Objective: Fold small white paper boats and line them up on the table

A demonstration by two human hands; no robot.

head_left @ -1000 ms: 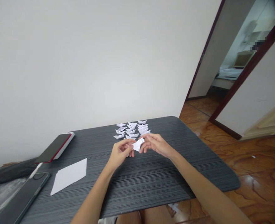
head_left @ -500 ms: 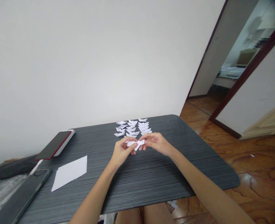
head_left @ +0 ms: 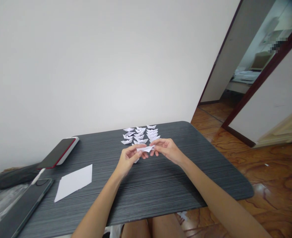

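Note:
Between my two hands, above the dark table [head_left: 150, 195], is a small white paper boat [head_left: 146, 149]. My left hand [head_left: 130, 158] pinches its left end between thumb and fingers. At the other end, my right hand [head_left: 166, 149] grips the paper the same way. Just beyond them, several finished paper boats [head_left: 140, 135] stand in rough columns near the wall. Part of another white paper piece [head_left: 136, 161] shows below my left fingers; the rest is hidden by the hand.
White paper sheets [head_left: 74, 182] lie at the left of the table. A dark tablet with a red edge [head_left: 58, 152] rests on a white object behind them. A phone-like dark device [head_left: 24, 208] with a white cable lies at the near left. A wall [head_left: 106, 66] borders the far edge.
The paper in my hands has gone from a flat, folded strip with a downward point to a longer, narrower boat shape. My fingers have moved slightly apart; another paper piece now shows beneath.

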